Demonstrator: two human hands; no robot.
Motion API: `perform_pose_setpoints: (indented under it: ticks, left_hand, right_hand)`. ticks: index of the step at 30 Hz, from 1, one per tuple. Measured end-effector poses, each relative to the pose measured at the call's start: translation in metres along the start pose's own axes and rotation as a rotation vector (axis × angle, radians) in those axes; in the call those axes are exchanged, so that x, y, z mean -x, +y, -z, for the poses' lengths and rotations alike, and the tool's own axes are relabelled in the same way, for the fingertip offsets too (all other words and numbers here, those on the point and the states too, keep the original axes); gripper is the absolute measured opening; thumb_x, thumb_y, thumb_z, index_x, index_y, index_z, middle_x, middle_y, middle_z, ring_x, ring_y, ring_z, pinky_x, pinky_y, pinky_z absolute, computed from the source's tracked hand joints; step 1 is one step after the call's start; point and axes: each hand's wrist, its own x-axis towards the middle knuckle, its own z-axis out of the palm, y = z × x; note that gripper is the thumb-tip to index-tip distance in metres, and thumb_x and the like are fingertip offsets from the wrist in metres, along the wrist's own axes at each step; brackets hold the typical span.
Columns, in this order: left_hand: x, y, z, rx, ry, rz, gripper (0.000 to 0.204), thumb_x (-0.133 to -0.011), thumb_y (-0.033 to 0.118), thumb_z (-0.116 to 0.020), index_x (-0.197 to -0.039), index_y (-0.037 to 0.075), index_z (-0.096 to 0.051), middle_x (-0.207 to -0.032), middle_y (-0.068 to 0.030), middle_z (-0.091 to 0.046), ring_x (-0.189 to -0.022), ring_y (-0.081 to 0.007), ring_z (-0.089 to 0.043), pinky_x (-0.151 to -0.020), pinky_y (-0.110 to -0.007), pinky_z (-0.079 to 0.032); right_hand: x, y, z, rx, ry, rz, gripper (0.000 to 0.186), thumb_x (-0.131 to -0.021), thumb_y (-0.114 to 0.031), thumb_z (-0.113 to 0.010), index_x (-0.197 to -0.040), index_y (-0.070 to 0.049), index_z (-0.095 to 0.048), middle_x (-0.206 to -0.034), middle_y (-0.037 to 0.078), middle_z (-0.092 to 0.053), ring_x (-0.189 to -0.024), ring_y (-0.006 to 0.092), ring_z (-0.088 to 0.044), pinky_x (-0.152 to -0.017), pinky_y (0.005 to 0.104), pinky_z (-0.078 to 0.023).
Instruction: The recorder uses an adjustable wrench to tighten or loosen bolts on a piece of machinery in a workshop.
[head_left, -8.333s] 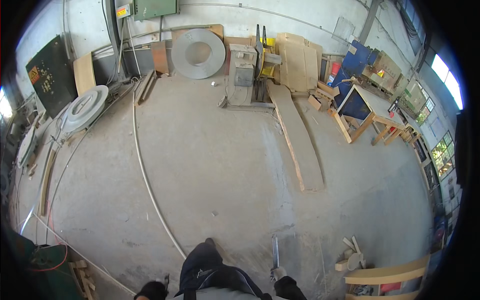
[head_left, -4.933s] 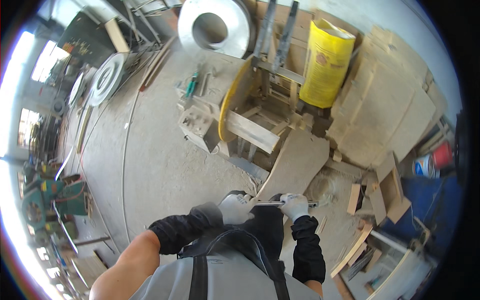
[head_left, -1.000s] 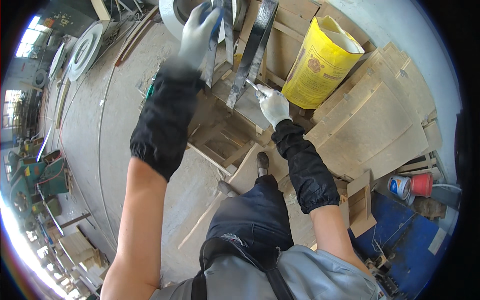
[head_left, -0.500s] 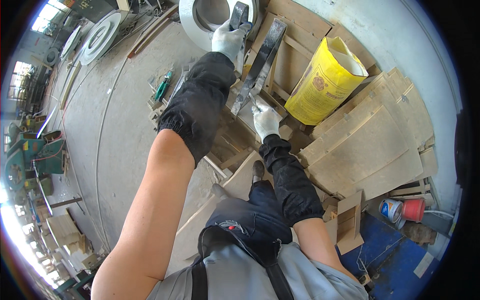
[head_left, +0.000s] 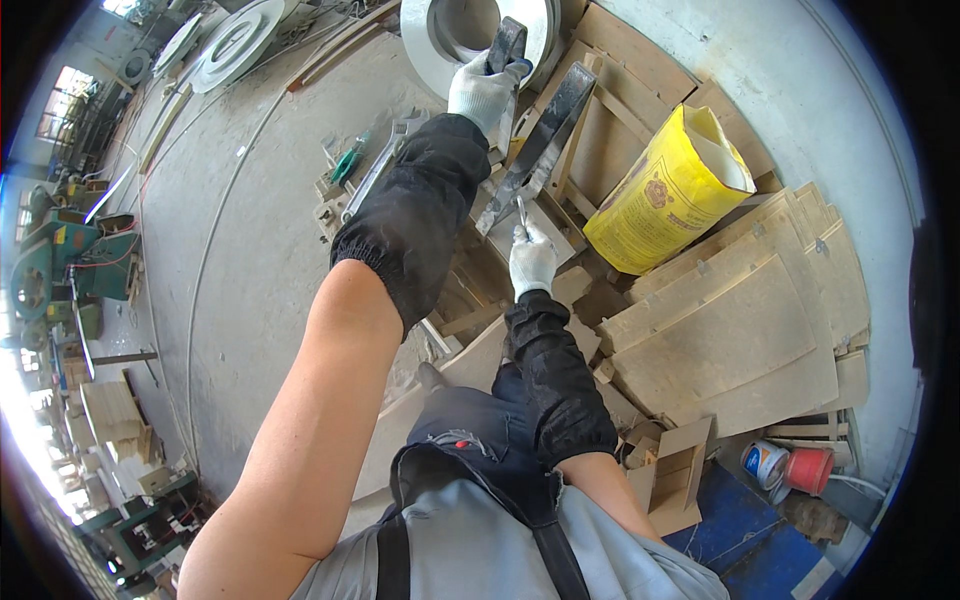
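My left hand [head_left: 481,92], in a white knit glove, is closed around a dark metal strip [head_left: 508,40] in front of a pale ring. Beside it slants a long, dark flat metal bar [head_left: 548,128], its lower end close to my right hand. Whether the strip and the bar are one piece I cannot tell. My right hand [head_left: 533,264], gloved too, is closed on a thin metal rod [head_left: 521,208] that points up toward the bar's lower part. Most of the rod's handle end is hidden in the glove.
A yellow bag [head_left: 668,192] stands open at the right, by stacked wooden panels [head_left: 720,320]. Behind lies a big pale ring [head_left: 425,45]. Green-handled pliers [head_left: 347,163] lie left of the bar. A red bucket [head_left: 808,470] and a cardboard box [head_left: 680,470] are at the lower right.
The whole view has shifted, so the scene sits farther right and lower. The rod in my right hand now points more upright. My left hand keeps its grip on the strip.
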Motion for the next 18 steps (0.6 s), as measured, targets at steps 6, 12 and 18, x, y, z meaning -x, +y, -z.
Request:
perform_pose_setpoints:
  ticks: [6, 12, 18]
  left_hand:
    - [0.009, 0.005, 0.005, 0.020, -0.010, -0.002, 0.018, -0.094, 0.027, -0.077, -0.102, 0.010, -0.077, -0.078, 0.0043, -0.066, -0.061, -0.0054, -0.052, -0.055, -0.024, -0.043]
    - [0.018, 0.015, 0.012, 0.025, 0.004, 0.059, 0.019, -0.095, 0.027, -0.077, -0.102, 0.009, -0.078, -0.077, 0.0038, -0.066, -0.060, -0.0060, -0.051, -0.053, -0.025, -0.042]
    - [0.025, 0.018, 0.024, 0.075, 0.035, 0.152, 0.025, -0.092, 0.021, -0.080, -0.109, 0.003, -0.076, -0.084, 0.0021, -0.068, -0.074, -0.0099, -0.057, -0.071, -0.028, -0.048]
  right_hand:
    - [-0.031, 0.033, 0.040, 0.147, -0.107, 0.395, 0.035, -0.099, -0.032, -0.064, -0.128, -0.014, -0.073, -0.107, 0.018, -0.074, -0.097, 0.0387, -0.071, -0.086, 0.0466, -0.055]
    - [-0.078, 0.054, 0.061, 0.084, -0.299, 0.553, 0.033, -0.097, -0.029, -0.068, -0.128, -0.018, -0.073, -0.106, 0.019, -0.073, -0.095, 0.0388, -0.071, -0.084, 0.0455, -0.055]
    - [-0.073, 0.016, 0.076, 0.321, -0.353, 0.690, 0.034, -0.099, -0.031, -0.063, -0.129, -0.017, -0.072, -0.100, 0.017, -0.075, -0.089, 0.0382, -0.071, -0.079, 0.0482, -0.055]
